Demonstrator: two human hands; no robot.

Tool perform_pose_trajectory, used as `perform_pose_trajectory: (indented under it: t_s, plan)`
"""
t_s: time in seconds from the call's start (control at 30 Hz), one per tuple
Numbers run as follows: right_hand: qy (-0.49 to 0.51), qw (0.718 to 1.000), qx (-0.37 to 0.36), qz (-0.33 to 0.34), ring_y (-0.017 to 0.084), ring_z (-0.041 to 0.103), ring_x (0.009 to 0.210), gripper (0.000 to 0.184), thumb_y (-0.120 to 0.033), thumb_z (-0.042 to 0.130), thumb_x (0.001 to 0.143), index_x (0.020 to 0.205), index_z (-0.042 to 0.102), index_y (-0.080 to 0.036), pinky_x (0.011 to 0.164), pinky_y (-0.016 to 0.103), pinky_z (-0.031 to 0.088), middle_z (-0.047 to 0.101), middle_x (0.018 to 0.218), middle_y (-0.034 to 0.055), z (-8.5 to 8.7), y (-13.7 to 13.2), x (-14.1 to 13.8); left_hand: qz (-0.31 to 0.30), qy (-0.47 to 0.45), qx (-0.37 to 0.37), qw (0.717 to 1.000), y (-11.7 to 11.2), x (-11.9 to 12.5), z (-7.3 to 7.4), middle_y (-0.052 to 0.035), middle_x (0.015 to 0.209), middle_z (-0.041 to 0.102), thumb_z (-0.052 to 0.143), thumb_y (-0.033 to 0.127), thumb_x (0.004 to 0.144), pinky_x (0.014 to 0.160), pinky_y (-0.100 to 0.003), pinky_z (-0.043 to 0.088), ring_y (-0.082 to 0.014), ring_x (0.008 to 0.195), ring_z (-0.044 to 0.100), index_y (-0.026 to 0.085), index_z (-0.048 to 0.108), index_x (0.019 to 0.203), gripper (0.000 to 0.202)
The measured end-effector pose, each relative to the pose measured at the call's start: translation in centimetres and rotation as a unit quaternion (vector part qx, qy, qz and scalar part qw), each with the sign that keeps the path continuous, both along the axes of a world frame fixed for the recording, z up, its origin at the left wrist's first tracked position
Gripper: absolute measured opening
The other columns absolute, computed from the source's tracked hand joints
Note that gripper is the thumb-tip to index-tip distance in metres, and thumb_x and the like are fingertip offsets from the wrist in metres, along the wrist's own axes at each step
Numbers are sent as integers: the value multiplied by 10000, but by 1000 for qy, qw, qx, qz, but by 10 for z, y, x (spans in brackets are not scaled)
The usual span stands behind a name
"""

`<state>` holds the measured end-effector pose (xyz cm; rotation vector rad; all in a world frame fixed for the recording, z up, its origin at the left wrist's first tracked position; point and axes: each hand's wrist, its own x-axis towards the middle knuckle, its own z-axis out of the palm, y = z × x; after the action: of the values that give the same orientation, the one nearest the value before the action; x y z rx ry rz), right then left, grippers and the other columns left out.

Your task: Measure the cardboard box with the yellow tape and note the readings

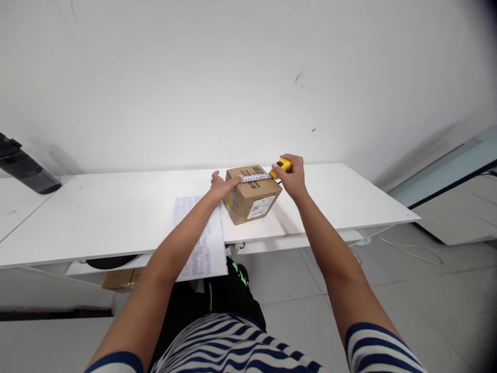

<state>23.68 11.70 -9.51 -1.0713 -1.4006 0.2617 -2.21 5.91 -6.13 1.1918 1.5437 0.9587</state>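
A brown cardboard box (240, 203) sits on a white table, with a shipping label on its front side and dark print on top. Across its top runs the white blade (256, 177) of a tape measure, pulled out from left to right. My left hand (224, 186) is at the box's left edge, a digit pressing the blade's end against the top; its other fingers are partly hidden. At the right edge, my right hand (293, 177) is closed round the yellow tape measure case (282, 167).
The white table (322, 199) stands against a wall. A sheet of paper with handwriting (204, 254) overhangs its front edge, left of the box. A dark bottle (27, 168) stands at far left. Below are small cardboard boxes (118, 280) and, right, a white cable (411, 251) on the floor.
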Motion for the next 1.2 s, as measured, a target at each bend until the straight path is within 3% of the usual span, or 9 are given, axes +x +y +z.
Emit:
perform_pose_trajectory:
  t_s: [0.13,0.23,0.4,0.57,0.67,0.77,0.9,1.03,1.2]
  plan:
    - [-14,1000,-6,-5,241,615,1123,451,-492,747,774,1152,678,-257,1068,490,547,538,1211,71,4,-5,-2,9,36,8,999,0,-5,-3,-230,1615,453,757,743,760,1068,-434,481,-366,1443,515,203,430,1412,907]
    - [-53,998,7,-17,256,605,1141,452,-502,777,767,1139,695,-257,1075,497,545,536,1173,72,13,-9,-4,-51,115,56,991,-3,-16,3,-132,1122,717,704,685,827,883,-387,503,-293,1062,678,215,560,938,504]
    - [-103,986,86,-98,276,599,1094,496,-581,797,789,1151,714,-254,999,503,583,536,1111,82,24,-49,3,-123,67,79,987,-7,-44,38,-31,655,624,647,326,872,721,-296,468,-140,655,564,186,592,604,308]
    - [-177,938,246,-170,232,648,954,377,-388,826,864,1219,714,-326,802,411,637,578,1079,68,-2,-154,-31,-182,68,150,969,19,-54,100,-39,746,712,716,291,834,759,-296,493,-162,717,642,192,680,826,106]
    - [-154,932,260,-202,224,684,969,369,-245,814,874,1220,726,-341,744,378,654,587,1155,84,-20,-200,-80,-269,120,122,948,50,-29,116,-31,790,748,803,192,732,807,-333,517,-219,795,691,218,656,1200,491]
    - [-60,947,191,-251,227,705,974,212,-211,732,933,1119,757,-310,745,397,655,619,1169,96,-22,-210,-117,-235,177,170,940,81,8,101,-27,784,724,770,133,758,855,-348,503,-236,834,677,207,596,1367,638]
    - [-78,939,183,-281,230,721,928,141,-192,711,942,1016,767,-298,793,423,621,720,1053,72,-5,-198,-122,-174,203,197,943,101,40,61,-70,967,748,617,192,929,912,-329,489,-219,919,676,195,550,1416,491]
    - [-138,944,139,-265,213,712,877,116,-181,690,944,960,762,-270,746,379,568,761,1044,61,6,-191,-110,-155,240,175,942,102,43,38,-97,1079,750,686,307,908,948,-350,465,-241,969,660,212,663,1116,229]
    - [-170,960,73,-212,215,712,896,152,-215,635,958,944,780,-258,722,363,587,729,1114,85,-10,-181,-108,-136,265,156,942,97,38,36,-52,753,665,728,426,877,845,-364,432,-232,758,599,224,589,722,290]
